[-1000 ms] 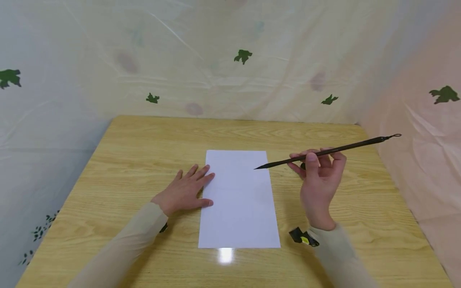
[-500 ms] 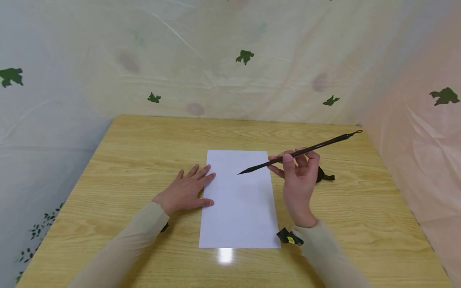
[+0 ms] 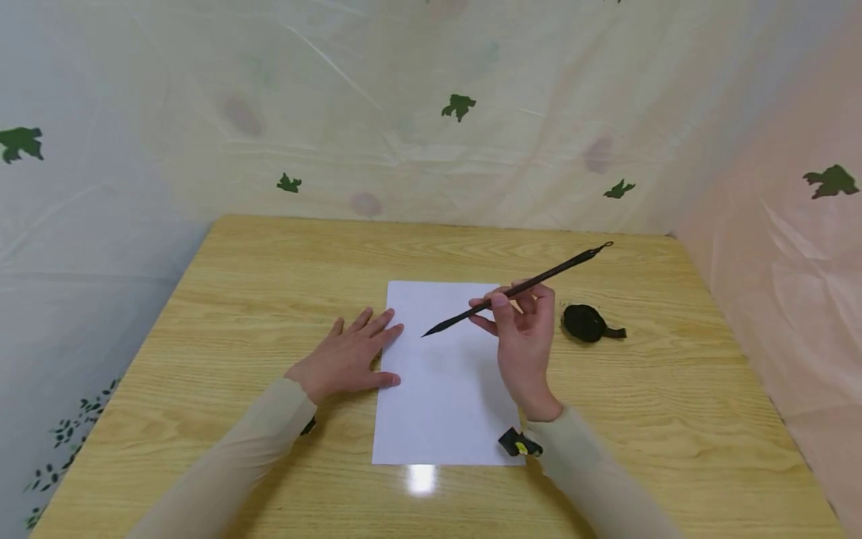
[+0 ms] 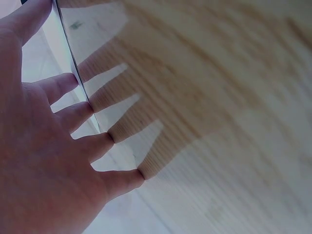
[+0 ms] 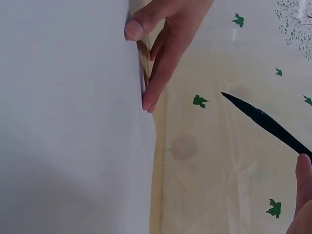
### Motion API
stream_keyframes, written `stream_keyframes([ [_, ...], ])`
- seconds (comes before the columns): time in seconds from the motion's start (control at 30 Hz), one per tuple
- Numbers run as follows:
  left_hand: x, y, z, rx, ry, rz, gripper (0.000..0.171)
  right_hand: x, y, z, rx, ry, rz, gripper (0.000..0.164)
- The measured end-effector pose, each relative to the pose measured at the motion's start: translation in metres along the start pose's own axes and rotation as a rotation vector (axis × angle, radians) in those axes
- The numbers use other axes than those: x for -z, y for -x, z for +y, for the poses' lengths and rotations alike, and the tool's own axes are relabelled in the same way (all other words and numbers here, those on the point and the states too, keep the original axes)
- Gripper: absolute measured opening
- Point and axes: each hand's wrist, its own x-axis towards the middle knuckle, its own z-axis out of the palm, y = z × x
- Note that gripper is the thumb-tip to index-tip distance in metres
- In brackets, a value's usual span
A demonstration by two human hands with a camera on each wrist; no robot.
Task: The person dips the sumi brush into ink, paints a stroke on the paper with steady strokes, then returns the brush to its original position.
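A white sheet of paper lies upright on the wooden table. My left hand is spread flat, its fingertips and thumb resting on the sheet's left edge; the left wrist view shows this hand from below, fingers apart. Over the upper right of the sheet, my right hand pinches a dark writing brush between thumb and fingers. The brush slants, its pointed black tip down toward the left and its looped end up to the right. In the right wrist view the brush tip hangs above the paper.
A round black ink dish with a short handle stands on the table right of the right hand. Pale cloth with green bird shapes hangs behind the table and at both sides. A bright reflection shows near the paper's lower edge.
My right hand has moved left with the brush, from beside the paper to over it. The black dish, mostly hidden earlier, has come into view. The left hand stays put.
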Motion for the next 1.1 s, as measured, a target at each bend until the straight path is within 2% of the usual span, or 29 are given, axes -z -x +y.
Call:
stream_keyframes([
  [0.13, 0.0, 0.0, 0.001, 0.006, 0.003, -0.002, 0.088, -0.003, 0.002, 0.005, -0.011, 0.008, -0.03, 0.031],
  [0.3, 0.0, -0.001, 0.001, 0.014, -0.001, -0.002, 0.088, -0.008, 0.005, 0.01, -0.022, 0.016, -0.052, 0.023],
  [0.7, -0.001, -0.002, 0.001, 0.013, -0.013, 0.001, 0.088, -0.015, 0.007, 0.019, -0.039, 0.065, -0.099, 0.023],
  [0.93, -0.003, -0.002, 0.002, 0.018, -0.017, 0.004, 0.088, -0.02, 0.009, 0.024, -0.03, 0.124, -0.139, 0.022],
  [1.1, -0.003, -0.002, 0.002, 0.026, -0.016, 0.001, 0.089, -0.023, 0.01, 0.028, -0.009, 0.178, -0.172, 0.027],
])
